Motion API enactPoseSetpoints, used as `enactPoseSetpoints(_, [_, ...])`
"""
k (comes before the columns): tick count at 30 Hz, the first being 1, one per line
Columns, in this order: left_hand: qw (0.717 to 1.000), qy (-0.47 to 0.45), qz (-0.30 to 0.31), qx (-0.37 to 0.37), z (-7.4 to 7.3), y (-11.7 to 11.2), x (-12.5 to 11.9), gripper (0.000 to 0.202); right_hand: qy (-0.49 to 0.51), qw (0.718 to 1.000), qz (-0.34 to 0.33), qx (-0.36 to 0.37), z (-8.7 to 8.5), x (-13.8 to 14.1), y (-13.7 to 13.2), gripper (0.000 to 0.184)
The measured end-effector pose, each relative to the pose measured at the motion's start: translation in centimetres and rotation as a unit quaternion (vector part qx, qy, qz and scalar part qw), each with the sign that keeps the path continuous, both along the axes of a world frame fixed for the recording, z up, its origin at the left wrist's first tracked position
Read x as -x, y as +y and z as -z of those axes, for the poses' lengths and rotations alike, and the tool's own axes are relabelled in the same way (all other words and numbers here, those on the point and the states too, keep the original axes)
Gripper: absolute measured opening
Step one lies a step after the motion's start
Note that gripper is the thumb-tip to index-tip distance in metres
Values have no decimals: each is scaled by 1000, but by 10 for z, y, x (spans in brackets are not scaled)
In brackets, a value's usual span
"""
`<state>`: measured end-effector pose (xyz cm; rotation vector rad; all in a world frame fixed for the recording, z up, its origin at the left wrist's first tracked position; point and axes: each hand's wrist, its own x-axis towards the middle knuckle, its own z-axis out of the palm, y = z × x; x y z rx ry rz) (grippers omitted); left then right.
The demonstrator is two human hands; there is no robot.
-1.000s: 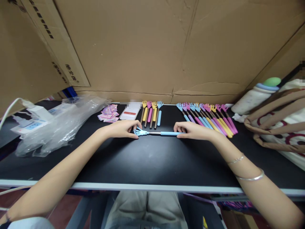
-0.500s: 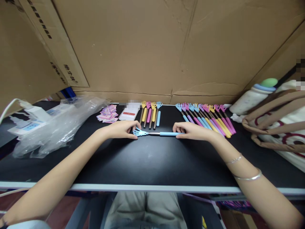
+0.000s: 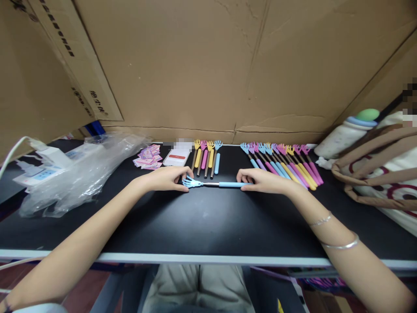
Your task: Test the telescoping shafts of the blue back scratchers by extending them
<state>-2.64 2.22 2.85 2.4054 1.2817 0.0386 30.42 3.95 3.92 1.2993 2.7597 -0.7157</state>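
Observation:
A blue back scratcher (image 3: 215, 184) with a claw head and a metal shaft lies crosswise on the black table (image 3: 208, 221). My left hand (image 3: 169, 178) pinches its claw end. My right hand (image 3: 260, 179) grips its blue handle end. Behind them a short row of scratchers (image 3: 206, 155) in yellow, pink and blue lies side by side. To the right a longer row of several scratchers (image 3: 283, 161) fans out.
A crumpled clear plastic bag (image 3: 81, 171) and a power strip (image 3: 39, 167) sit at the left. Pink paper slips (image 3: 148, 156) and a white card (image 3: 176, 156) lie near the cardboard wall (image 3: 208, 65). A bottle (image 3: 345, 134) and a tote bag (image 3: 381, 174) stand at the right.

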Motion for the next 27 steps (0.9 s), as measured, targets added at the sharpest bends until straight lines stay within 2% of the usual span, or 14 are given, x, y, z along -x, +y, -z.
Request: enactPoseSetpoints(27, [1000, -2, -3, 2, -1, -1, -1, 42, -4, 1000, -3, -8, 2, -1, 0, 23])
